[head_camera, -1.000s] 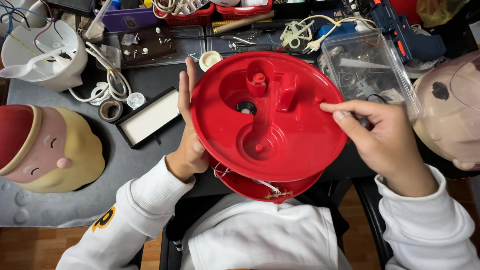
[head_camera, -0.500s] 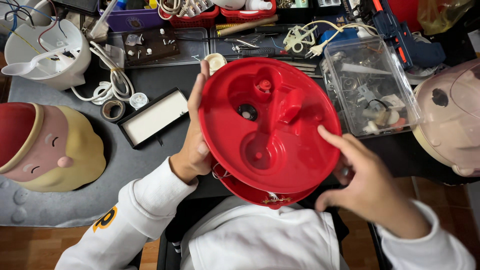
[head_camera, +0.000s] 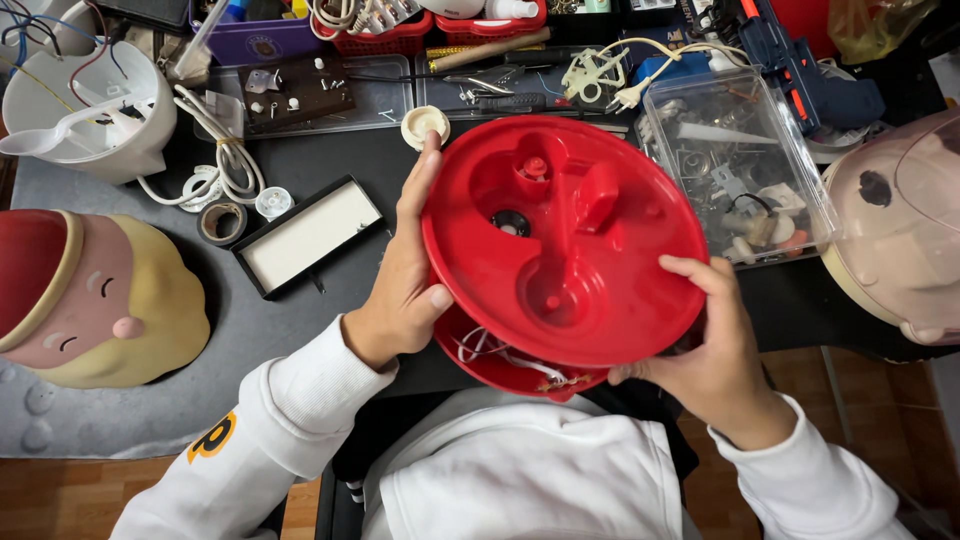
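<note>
A round red plastic housing (head_camera: 565, 240), moulded with recessed wells, a raised block and a small dark hole near its middle, is held up above the near edge of the surface (head_camera: 300, 330), tilted toward the camera. Beneath its lower rim a second red shell (head_camera: 500, 365) shows, with thin wires (head_camera: 500, 350) lying in the gap between the two parts. The left hand (head_camera: 405, 270) grips the housing's left rim, fingers stretched up along the edge behind it and the thumb pressed on the front near the bottom. The right hand (head_camera: 715, 345) clasps the lower right rim, fingers curled over the edge and the palm underneath. Both arms wear white sleeves. Just beyond the left fingertips lies a small cream round cap (head_camera: 424, 124). To the left of the housing a shallow black tray with a white inside (head_camera: 308, 234) sits at an angle, near a roll of tape (head_camera: 222, 222) and a coiled white cable (head_camera: 225, 165). Farther left rest a yellow and pink figure-shaped shell (head_camera: 95, 300) and a white pot holding a spoon (head_camera: 85, 110). To the right stands a clear plastic box of small parts (head_camera: 735, 165), and a pale pink domed cover (head_camera: 895, 230) lies at the right edge. Tools and baskets crowd the far side.
</note>
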